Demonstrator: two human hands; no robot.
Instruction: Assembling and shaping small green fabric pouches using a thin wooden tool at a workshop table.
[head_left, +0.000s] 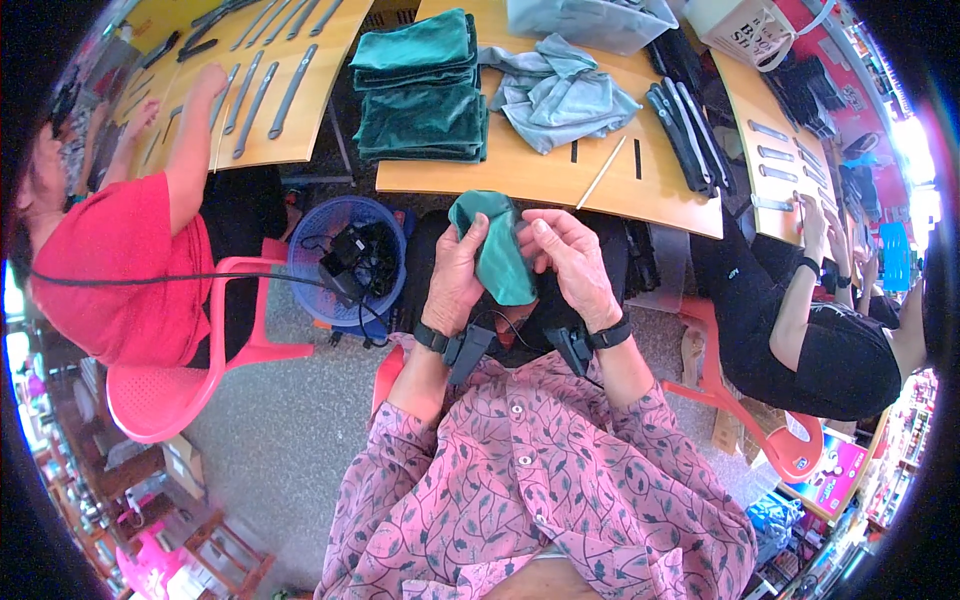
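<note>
Over my lap, just off the table's front edge, my left hand (457,272) grips a small green satiny cloth piece (503,262), its thumb on top. The piece looks folded, with a darker side showing at its upper left. My right hand (575,262) is at the cloth's right edge with curled fingers and thumb close together. What those fingertips pinch, if anything, is too small to make out. Beyond my hands, stacked dark green velvet pieces (420,122) lie on the table, and a crumpled pale grey-blue cloth (568,100) lies to their right.
A thin pale stick (602,172) lies on the wooden table (440,180), near dark padded strips (690,135). A translucent bin (590,25) stands behind. A blue basket (305,235) holding black cables is at my left. People sit at tables on both sides.
</note>
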